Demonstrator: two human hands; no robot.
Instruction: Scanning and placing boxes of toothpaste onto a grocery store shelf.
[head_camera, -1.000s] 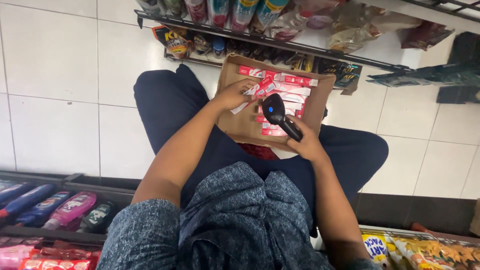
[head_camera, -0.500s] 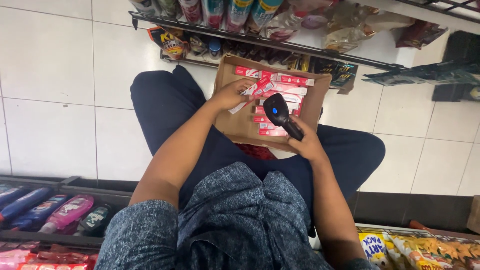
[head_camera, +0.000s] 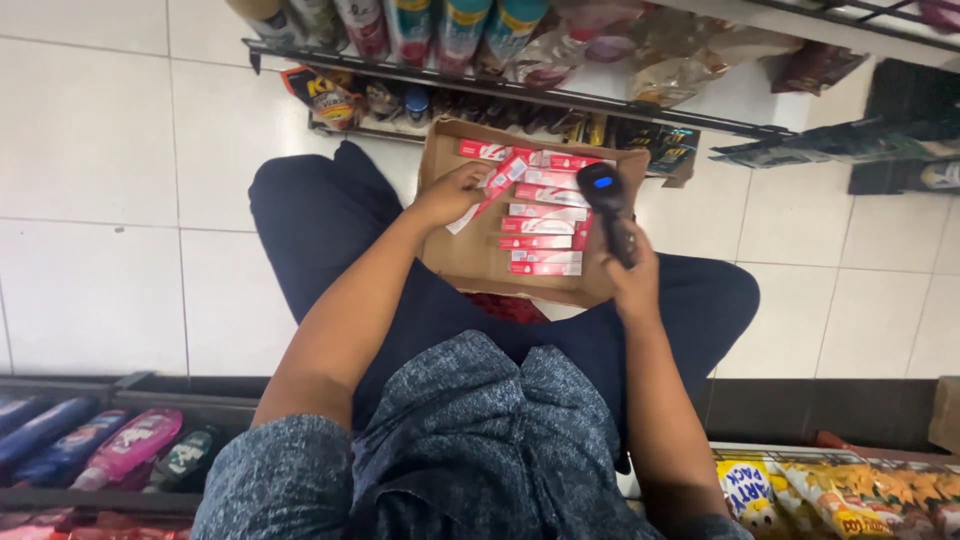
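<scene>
A brown cardboard box (head_camera: 470, 255) rests on my lap with several red and white slim cartons (head_camera: 545, 228) stacked along its right side. My left hand (head_camera: 447, 192) holds one such red and white carton (head_camera: 492, 188) tilted over the box's left half. My right hand (head_camera: 628, 275) grips a black handheld scanner (head_camera: 607, 205) with a small lit blue screen, pointed at the cartons from the box's right edge.
I am seated on a white tiled floor (head_camera: 100, 200). A low shelf (head_camera: 520, 95) of bottles and packets runs just beyond the box. Behind me lie coloured bottles (head_camera: 120, 450) at lower left and snack bags (head_camera: 830, 495) at lower right.
The scanner has swung from lying diagonally over the cartons to standing more upright at the box's right edge. My left hand keeps the tilted carton in about the same place.
</scene>
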